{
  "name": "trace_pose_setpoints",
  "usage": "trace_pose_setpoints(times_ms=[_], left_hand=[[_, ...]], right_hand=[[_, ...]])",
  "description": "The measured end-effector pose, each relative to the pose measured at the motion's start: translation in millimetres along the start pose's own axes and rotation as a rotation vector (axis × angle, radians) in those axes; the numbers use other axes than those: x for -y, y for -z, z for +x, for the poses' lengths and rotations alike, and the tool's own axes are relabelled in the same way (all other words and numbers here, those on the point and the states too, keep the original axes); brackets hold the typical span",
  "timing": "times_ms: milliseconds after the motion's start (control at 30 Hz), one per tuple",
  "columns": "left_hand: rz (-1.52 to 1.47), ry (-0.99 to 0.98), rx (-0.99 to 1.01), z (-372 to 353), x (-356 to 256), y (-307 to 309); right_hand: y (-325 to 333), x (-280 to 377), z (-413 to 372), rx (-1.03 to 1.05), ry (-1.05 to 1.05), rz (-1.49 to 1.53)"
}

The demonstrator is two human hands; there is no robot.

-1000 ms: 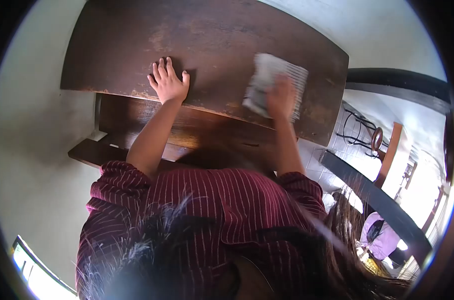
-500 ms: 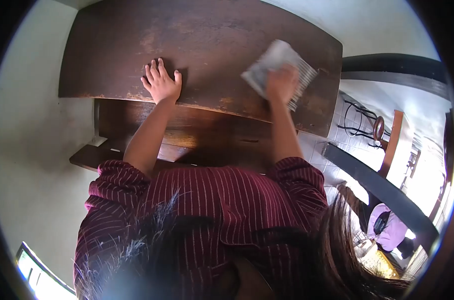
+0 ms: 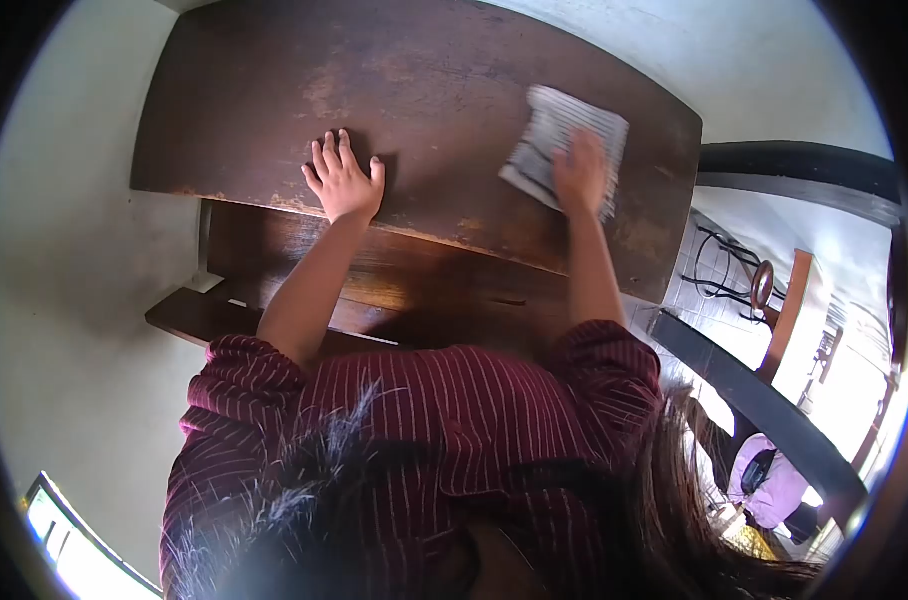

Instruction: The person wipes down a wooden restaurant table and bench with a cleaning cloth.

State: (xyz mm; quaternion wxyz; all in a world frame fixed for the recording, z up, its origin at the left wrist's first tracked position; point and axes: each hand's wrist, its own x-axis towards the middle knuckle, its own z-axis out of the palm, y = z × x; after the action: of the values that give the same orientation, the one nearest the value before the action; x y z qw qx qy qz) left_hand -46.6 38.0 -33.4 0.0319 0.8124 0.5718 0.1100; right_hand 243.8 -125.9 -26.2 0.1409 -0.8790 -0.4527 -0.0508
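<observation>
A dark brown wooden table with a scuffed, worn surface lies in front of me. My left hand rests flat near the table's front edge, fingers spread, holding nothing. Over on the right side, a grey-and-white striped cloth is spread out on the tabletop. My right hand presses down on this cloth and holds it against the wood; its fingers are slightly blurred.
Below the front edge of the table is a brown wooden bench. Pale walls stand at the left and behind. On the right are a dark curved beam, black metal legs on tiles, and a lilac bag-like item.
The cloth has turned and shifted slightly under my right hand. My left hand remains flat on the table. The whole view has moved a little.
</observation>
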Motion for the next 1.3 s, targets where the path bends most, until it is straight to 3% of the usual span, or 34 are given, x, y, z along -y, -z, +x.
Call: trace_pose_setpoints(times_ms=[133,167,233,333,500,567,633,833,1300], left_hand=[[0.028,0.010,0.013,0.6,-0.7,-0.9],[0.038,0.015,0.008,0.6,-0.6,-1.6],[0.036,0.015,0.004,1.0,0.3,-3.2],[0.061,0.014,0.009,1.2,0.0,-2.8],[0.073,0.001,0.000,1.0,0.0,-2.9],[0.056,0.010,-0.008,1.6,-0.6,-2.3],[0.052,0.010,-0.014,2.1,-0.3,-2.1],[0.044,0.030,0.001,1.6,-1.7,-0.7],[0.049,0.042,0.008,0.6,-3.0,1.2]], right_hand=[[22.7,-97.5,-65.8,-0.101,-0.365,-0.111],[27.4,-101.5,-81.8,-0.098,-0.362,-0.114],[34.3,-108.8,-105.9,-0.113,-0.675,-0.164],[27.0,-59.6,-112.6,-0.057,-0.780,-0.259],[15.2,86.3,-105.4,0.172,-0.297,-0.048],[7.2,119.3,-101.2,0.181,-0.174,0.009],[0.1,137.1,-91.6,0.222,0.104,0.084],[-4.0,148.5,-73.8,0.246,0.205,0.114],[-7.6,153.7,-65.5,0.200,0.188,0.155]])
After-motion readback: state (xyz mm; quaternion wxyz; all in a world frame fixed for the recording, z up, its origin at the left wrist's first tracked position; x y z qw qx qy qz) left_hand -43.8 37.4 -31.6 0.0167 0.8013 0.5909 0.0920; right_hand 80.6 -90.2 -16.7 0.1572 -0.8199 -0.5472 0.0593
